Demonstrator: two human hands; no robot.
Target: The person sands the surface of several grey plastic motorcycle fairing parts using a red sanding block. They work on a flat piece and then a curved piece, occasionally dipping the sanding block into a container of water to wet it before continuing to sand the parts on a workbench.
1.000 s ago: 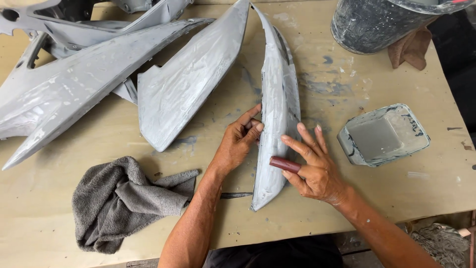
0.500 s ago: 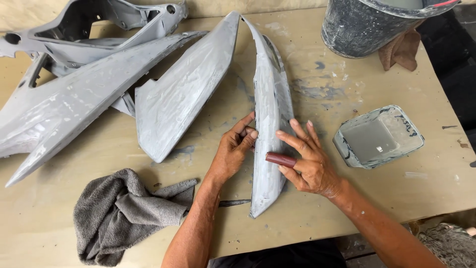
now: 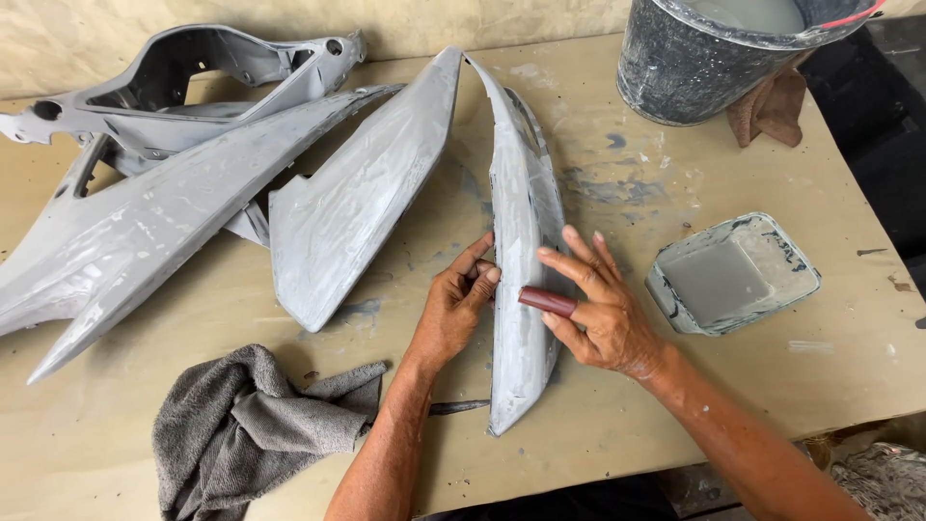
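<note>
A long narrow grey panel, coated in primer, lies lengthwise on the wooden table. My left hand rests against its left edge, thumb and fingers pressing the side. My right hand lies flat on the panel's right side with fingers spread, pinning a small folded dark red piece of sandpaper against the surface.
Two more grey panels and a grey frame piece lie to the left. A grey rag sits at the near left. A shallow tray of grey liquid is on the right, a dark bucket beyond it.
The view has shifted slightly. Both hands stay on the narrow panel, with the right hand and sandpaper in nearly the same spot.
</note>
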